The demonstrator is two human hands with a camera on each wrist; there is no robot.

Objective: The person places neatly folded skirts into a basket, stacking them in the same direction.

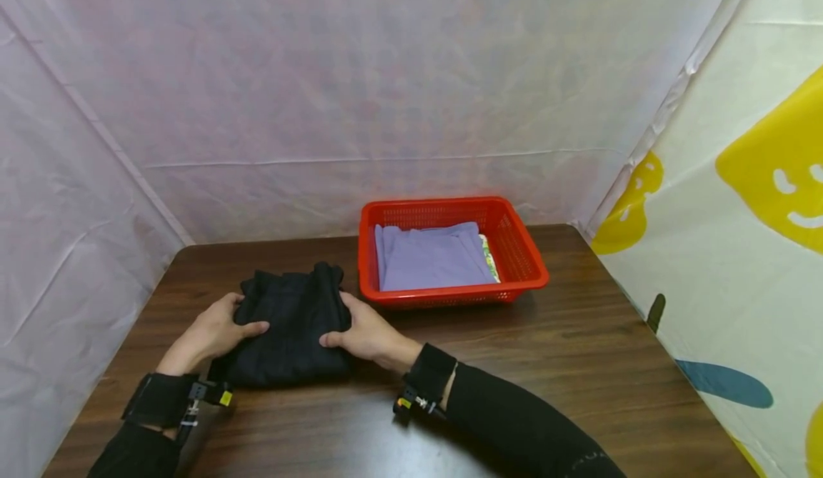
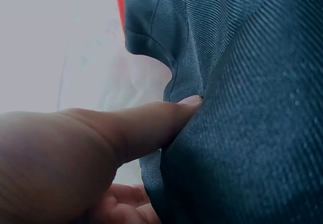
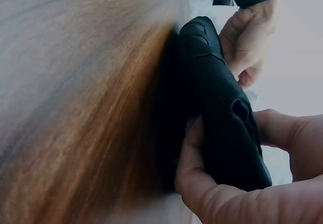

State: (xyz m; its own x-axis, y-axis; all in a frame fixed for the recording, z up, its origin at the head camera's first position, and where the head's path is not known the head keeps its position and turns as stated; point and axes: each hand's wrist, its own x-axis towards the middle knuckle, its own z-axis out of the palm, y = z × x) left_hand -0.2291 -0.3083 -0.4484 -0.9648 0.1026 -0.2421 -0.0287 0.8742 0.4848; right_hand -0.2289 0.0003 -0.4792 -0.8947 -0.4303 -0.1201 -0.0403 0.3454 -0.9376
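Note:
A folded black garment (image 1: 289,335) is held between both hands at the left of the table, in the head view. My left hand (image 1: 215,331) grips its left side, thumb on top. My right hand (image 1: 369,331) pinches the right side with the thumb over the upper face. Ribbed, seamed cloth (image 2: 252,108) fills the right of the left wrist view, where the thumb presses into a fold. From the right wrist view, the thick folded edge (image 3: 217,98) appears between thumb and fingers, seemingly lifted off the table; the left fingers' undersides are hidden.
A red plastic basket (image 1: 444,298) stands behind and right of the garment. Inside lie a folded lilac cloth (image 1: 431,260) and a patterned white, green and yellow one (image 1: 489,258). The brown wooden table (image 1: 546,371) meets white sheeting (image 1: 386,92) at back and left.

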